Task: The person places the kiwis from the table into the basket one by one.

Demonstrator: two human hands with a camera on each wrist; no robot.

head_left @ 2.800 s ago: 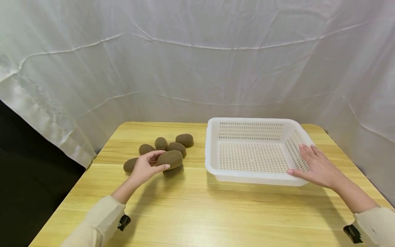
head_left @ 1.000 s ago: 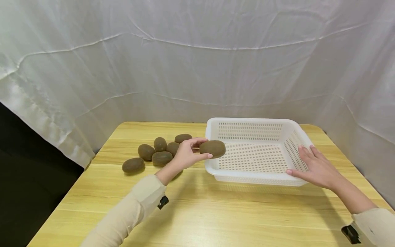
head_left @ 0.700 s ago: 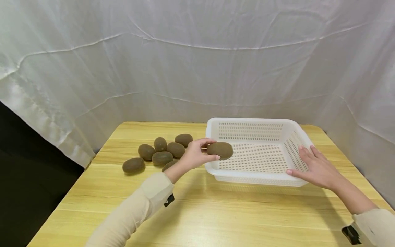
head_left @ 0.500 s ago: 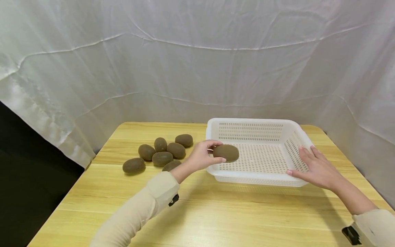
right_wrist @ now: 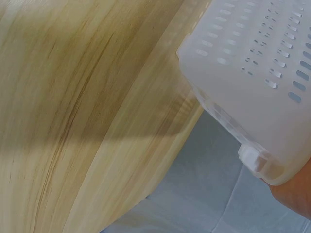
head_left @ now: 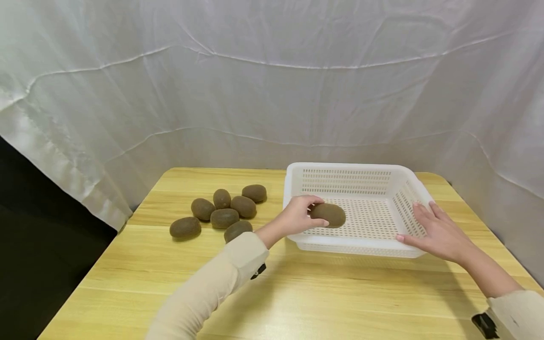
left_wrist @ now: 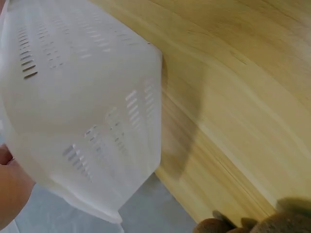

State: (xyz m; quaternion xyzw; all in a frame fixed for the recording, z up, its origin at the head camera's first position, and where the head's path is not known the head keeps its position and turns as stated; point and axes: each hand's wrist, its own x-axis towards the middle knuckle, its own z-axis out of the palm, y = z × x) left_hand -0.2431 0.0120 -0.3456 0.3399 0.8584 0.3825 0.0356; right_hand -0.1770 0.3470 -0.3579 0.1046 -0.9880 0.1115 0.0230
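A brown kiwi (head_left: 331, 216) is gripped between the thumb and fingers of my left hand (head_left: 297, 217), over the left part of a white perforated plastic basket (head_left: 352, 245). Whether the kiwi touches the basket floor I cannot tell. My right hand (head_left: 444, 233) rests on the basket's right rim, thumb at the front and fingers spread inside the wall. In the left wrist view the basket (left_wrist: 73, 107) covers the kiwi, and only part of the left hand (left_wrist: 14, 189) shows. The right wrist view has the basket's corner (right_wrist: 243, 87) and a bit of the right hand (right_wrist: 294, 194).
Several more kiwis (head_left: 224, 218) lie grouped on the wooden table (head_left: 331, 297), left of the basket. A grey-white curtain (head_left: 272, 94) hangs behind and along the sides. Dark space (head_left: 42, 245) shows beyond the table's left edge.
Carrying the kiwi, my left hand has moved right from the group of kiwis, past the basket's left rim and over its inside. The right hand and basket have stayed put.
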